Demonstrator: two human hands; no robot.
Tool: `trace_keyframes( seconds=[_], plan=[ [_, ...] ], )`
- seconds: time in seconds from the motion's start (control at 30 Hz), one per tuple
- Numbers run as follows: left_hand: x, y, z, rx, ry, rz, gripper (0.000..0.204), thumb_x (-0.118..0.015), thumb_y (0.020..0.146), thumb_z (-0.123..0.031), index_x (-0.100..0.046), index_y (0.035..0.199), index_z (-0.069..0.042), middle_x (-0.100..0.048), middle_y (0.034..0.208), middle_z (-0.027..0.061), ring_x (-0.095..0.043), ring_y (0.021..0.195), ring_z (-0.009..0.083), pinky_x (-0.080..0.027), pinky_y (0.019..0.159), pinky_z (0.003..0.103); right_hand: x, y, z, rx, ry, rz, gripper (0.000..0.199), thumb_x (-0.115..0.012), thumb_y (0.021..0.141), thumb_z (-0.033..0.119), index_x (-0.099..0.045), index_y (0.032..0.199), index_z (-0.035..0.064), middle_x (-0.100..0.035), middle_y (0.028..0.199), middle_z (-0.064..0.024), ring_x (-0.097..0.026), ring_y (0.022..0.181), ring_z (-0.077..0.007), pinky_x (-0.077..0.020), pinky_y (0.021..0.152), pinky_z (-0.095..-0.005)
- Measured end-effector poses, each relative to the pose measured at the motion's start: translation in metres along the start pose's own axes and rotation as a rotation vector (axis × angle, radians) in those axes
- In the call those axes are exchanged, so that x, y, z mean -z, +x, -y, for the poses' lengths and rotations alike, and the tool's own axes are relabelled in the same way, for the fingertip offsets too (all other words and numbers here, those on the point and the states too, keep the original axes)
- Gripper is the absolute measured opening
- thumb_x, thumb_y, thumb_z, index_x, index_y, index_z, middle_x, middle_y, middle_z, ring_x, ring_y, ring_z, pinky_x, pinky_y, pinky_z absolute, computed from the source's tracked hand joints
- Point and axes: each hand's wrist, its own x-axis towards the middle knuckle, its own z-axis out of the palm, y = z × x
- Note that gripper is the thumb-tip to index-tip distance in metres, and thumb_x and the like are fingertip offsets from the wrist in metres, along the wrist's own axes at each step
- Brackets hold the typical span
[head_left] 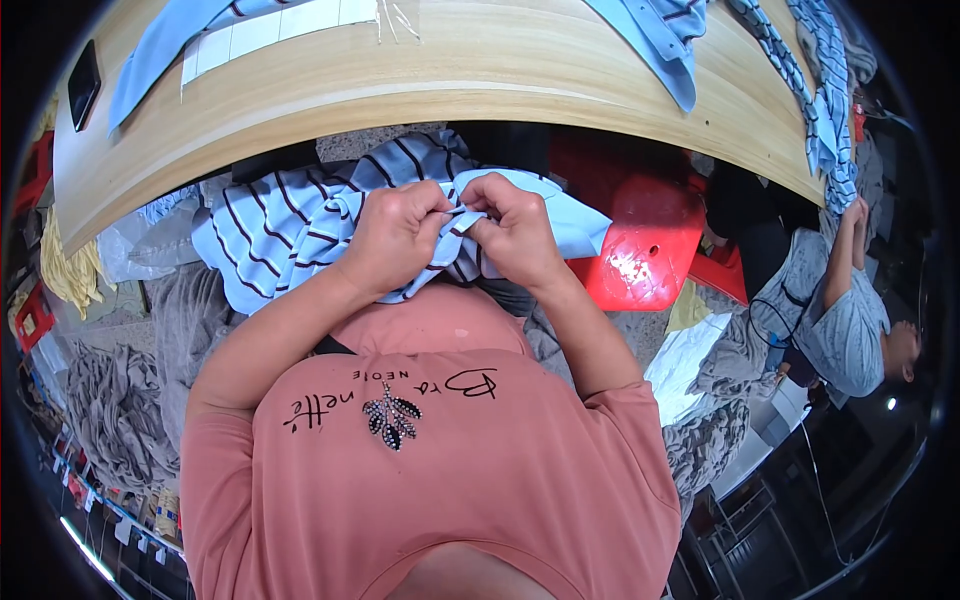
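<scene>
While the striped blue garment (320, 215) lies bunched before the near edge of the wooden table (480, 70), we see the left hand (395, 232) and right hand (515, 222) each pinching its cloth, close together. We note a dark phone (84, 85) on the table's left end, a red stool (650, 240) beside its near edge, and a co-worker (838, 325) near its right end.

The person wears a salmon-pink T-shirt (520, 490) with a leaf-shaped emblem (391, 420) on its chest, set with dark and glittering pale studs. Large dark script lettering (470, 383) runs to either side of the emblem, with smaller block letters (393, 376) by its stem. A plain rounded neckline (460, 544) curves behind the emblem. Well out from the emblem, a short left sleeve (215, 460) and right sleeve (635, 425) leave both forearms (590, 335) bare.
</scene>
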Motion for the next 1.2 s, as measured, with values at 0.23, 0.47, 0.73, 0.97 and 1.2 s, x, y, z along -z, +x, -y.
trace_keyframes(
  seconds=[0.23,0.47,0.73,0.97,1.2],
  plan=[
    [-0.003,-0.006,0.005,-0.264,0.206,-0.043,0.011,-0.057,0.068,0.006,-0.056,0.077,-0.001,-0.055,0.067,0.0115,-0.055,0.058,0.0273,-0.043,0.050,0.034,0.004,0.002,0.006,0.010,-0.089,0.089,0.010,-0.057,0.068,-0.005,-0.058,0.078,-0.0029,-0.058,0.066,-0.0056,-0.052,0.063,-0.0083,-0.0433,0.057,-0.0230],
    [-0.004,-0.003,0.006,-0.443,0.323,-0.092,0.011,-0.053,0.061,0.003,-0.050,0.071,-0.002,-0.048,0.061,0.0119,-0.052,0.055,0.0302,-0.044,0.050,0.038,-0.011,-0.007,0.001,0.206,-0.217,-0.143,0.015,-0.051,0.065,-0.009,-0.056,0.077,-0.0018,-0.057,0.067,-0.0103,-0.056,0.060,-0.0171,-0.0441,0.054,-0.0273],
    [-0.012,0.000,-0.004,-0.502,0.252,-0.089,0.015,-0.053,0.063,0.005,-0.052,0.076,-0.002,-0.052,0.067,0.0117,-0.054,0.059,0.0286,-0.044,0.053,0.035,-0.003,-0.012,-0.004,0.390,-0.409,-0.287,0.028,-0.044,0.061,-0.013,-0.054,0.084,-0.0009,-0.057,0.076,-0.0146,-0.058,0.065,-0.0266,-0.0464,0.060,-0.0305],
    [0.044,-0.038,0.032,-0.456,0.458,0.070,0.035,-0.066,0.065,-0.009,-0.053,0.096,-0.001,-0.055,0.096,0.0146,-0.055,0.088,0.0303,-0.043,0.075,0.038,0.069,-0.056,-0.064,0.546,-0.846,-0.579,0.028,-0.048,0.059,-0.011,-0.054,0.084,-0.0002,-0.057,0.094,-0.0167,-0.056,0.083,-0.0314,-0.0454,0.073,-0.0379],
    [0.056,-0.057,0.059,-0.419,0.653,0.176,0.045,-0.070,0.063,-0.015,-0.051,0.101,-0.001,-0.051,0.106,0.0125,-0.050,0.100,0.0277,-0.038,0.083,0.038,0.061,-0.081,-0.110,0.288,-0.967,-0.574,0.023,-0.054,0.066,-0.003,-0.054,0.089,-0.0001,-0.053,0.108,-0.0187,-0.050,0.098,-0.0350,-0.0412,0.083,-0.0395]
  ],
)
